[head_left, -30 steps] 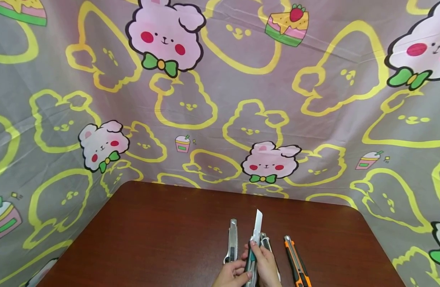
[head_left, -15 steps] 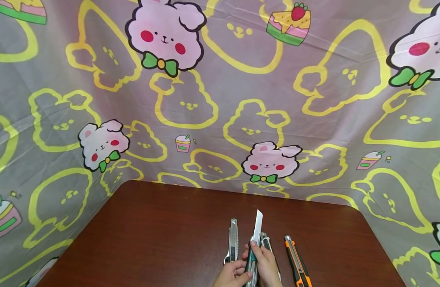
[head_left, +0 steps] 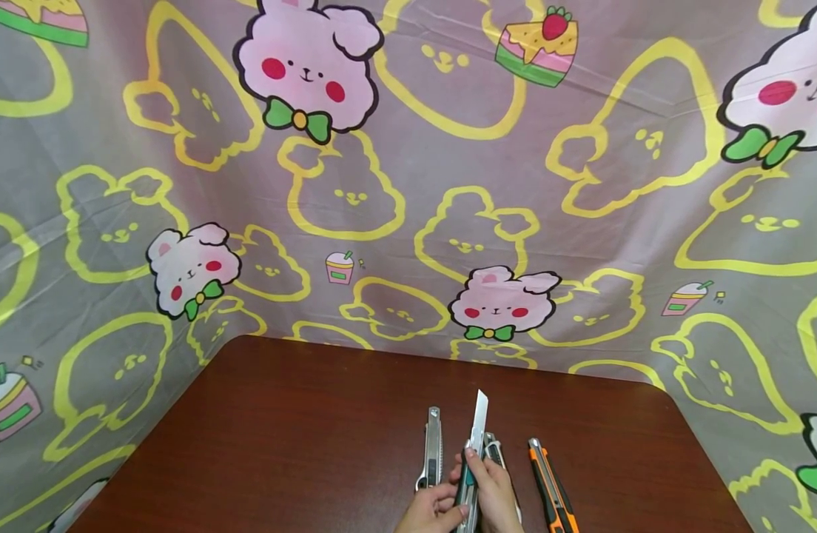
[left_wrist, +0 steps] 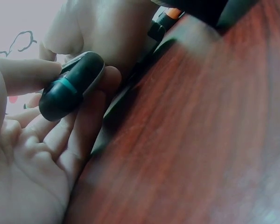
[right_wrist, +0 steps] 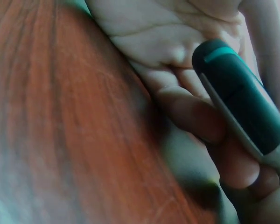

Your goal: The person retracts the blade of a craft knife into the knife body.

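Note:
Both hands hold one dark utility knife (head_left: 468,481) with teal accents near the front of the table, its long pale blade (head_left: 479,413) extended and pointing away. My left hand (head_left: 434,511) pinches the lower handle between thumb and fingers. Higher up, my right hand (head_left: 493,490) grips the handle with its thumb on the teal slider. In the left wrist view the rounded butt of the utility knife (left_wrist: 72,88) lies between thumb and fingertips. The right wrist view shows the dark handle of the utility knife (right_wrist: 238,93) across the curled fingers.
A silver utility knife (head_left: 433,444) lies left of the hands on the brown table (head_left: 302,437). A grey-and-white one (head_left: 493,449) is partly hidden behind the right hand. Further right lies an orange-and-black utility knife (head_left: 552,488). A patterned cloth (head_left: 382,185) surrounds the table.

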Motion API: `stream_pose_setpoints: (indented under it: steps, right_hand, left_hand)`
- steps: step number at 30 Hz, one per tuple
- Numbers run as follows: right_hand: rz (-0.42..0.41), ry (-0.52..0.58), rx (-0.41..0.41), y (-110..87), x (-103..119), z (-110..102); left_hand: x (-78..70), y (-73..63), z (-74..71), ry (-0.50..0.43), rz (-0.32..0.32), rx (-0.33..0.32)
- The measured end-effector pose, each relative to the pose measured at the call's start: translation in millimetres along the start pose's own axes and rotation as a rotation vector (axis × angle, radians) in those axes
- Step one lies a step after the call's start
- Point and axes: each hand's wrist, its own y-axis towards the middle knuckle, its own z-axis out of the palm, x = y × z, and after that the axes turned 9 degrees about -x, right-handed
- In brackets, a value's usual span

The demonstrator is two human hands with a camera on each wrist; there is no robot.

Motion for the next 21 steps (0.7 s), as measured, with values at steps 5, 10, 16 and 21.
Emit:
stream_pose_setpoints:
  steps: [5,10,16,21]
  right_hand:
    - [-0.005,-0.006,-0.003,-0.1,0.5,-0.4]
    - [-0.007,0.000,0.005,-0.4,2.2,-0.3]
    - [0.004,0.042,0.044,0.3,2.7,-1.4]
    - [0.013,0.076,0.069,0.4,2.4,-2.2]
  left_hand:
    - [-1.0,0.1,-0.1,-0.001,-0.009,0.002]
    - [-0.8,0.5,-0.2,-0.022,0.015,0.021]
    - [-0.2,0.0,-0.2,-0.034,0.016,0.018]
    - [0.2,-0.3,-0.2,-0.025,0.005,0.014]
